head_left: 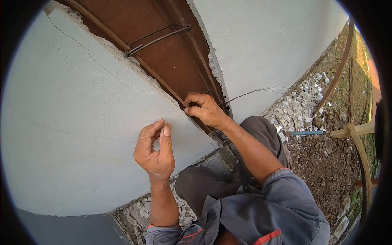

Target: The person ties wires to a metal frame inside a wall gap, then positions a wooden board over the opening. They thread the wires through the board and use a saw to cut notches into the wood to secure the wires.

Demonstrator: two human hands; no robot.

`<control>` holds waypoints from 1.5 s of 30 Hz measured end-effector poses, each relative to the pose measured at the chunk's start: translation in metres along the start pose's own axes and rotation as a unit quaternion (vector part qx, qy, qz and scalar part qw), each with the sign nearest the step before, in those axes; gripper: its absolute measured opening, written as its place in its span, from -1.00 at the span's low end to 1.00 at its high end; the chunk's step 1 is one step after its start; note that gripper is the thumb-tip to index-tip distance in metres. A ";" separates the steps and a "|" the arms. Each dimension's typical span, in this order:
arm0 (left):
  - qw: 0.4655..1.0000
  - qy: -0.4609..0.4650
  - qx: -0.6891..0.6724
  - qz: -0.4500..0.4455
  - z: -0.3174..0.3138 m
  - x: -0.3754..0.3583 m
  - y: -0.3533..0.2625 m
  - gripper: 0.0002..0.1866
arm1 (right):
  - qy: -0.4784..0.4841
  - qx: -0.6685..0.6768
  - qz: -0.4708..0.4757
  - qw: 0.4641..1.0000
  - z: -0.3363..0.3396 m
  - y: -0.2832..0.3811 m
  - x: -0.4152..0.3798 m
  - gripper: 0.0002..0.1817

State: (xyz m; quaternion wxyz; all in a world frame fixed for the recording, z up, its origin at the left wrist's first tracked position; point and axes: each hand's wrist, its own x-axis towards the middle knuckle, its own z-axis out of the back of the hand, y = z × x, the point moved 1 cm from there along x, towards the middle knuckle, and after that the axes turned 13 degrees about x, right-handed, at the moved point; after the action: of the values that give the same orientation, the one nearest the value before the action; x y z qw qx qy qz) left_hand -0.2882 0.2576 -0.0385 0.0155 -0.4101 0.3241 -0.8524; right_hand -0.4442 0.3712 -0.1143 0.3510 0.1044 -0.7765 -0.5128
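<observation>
— What have your hands got hold of there?

— My right hand [206,110] is curled over the thin rusty steel bar [163,81] that runs along the broken edge of the wall [73,122], fingers bent shut around the bar where a strand of tie wire [253,92] springs off to the right. The wire is dark, hair-thin and kinked.

— And the left?

— My left hand [155,149] hangs just in front of the plaster, thumb and forefinger pinched together, the other fingers curled in. Whether there's a bit of wire in the pinch, I cannot tell; it's too fine to see.

— What's the wall like?

— Smooth pale grey render with hairline cracks, chipped rough and crumbly along the slot. Inside the slot there's a flat brown board [171,53], with round bars crossing it and a wire stirrup [157,38] looped near the upper end.

— Below you?

— White stone rubble [302,104] against the foot of the wall, dark loose soil [326,163] beside it, a blue pipe [306,132], and rough timber stakes [355,130] at the right
</observation>
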 end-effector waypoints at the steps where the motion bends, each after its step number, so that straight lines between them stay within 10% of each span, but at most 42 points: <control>1: 1.000 0.001 0.000 0.000 0.000 -0.001 0.000 -0.83 | -0.001 0.007 0.002 1.000 0.000 0.000 0.000 -0.80; 19: 1.000 -0.003 0.014 -0.001 -0.001 0.000 -0.002 -0.82 | 0.028 0.304 -0.136 0.942 0.004 -0.011 0.009 -0.53; 26: 1.000 -0.025 0.014 0.012 -0.003 0.002 -0.005 -0.84 | -0.027 0.208 -0.171 0.963 0.006 -0.032 0.017 -0.28; 32: 1.000 -0.024 0.010 0.012 -0.002 0.001 -0.004 -0.83 | 0.151 0.137 -0.098 0.974 0.006 -0.005 0.013 -0.39; 45: 1.000 0.010 0.010 -0.008 0.001 -0.001 -0.003 -0.81 | -0.052 0.126 -0.002 0.991 -0.008 -0.002 -0.014 -0.83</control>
State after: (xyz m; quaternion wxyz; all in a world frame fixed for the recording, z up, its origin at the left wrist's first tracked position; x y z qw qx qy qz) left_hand -0.2860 0.2599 -0.0368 0.0093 -0.4036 0.3120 -0.8600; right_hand -0.4290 0.3720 -0.1208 0.2932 0.1231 -0.8520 -0.4160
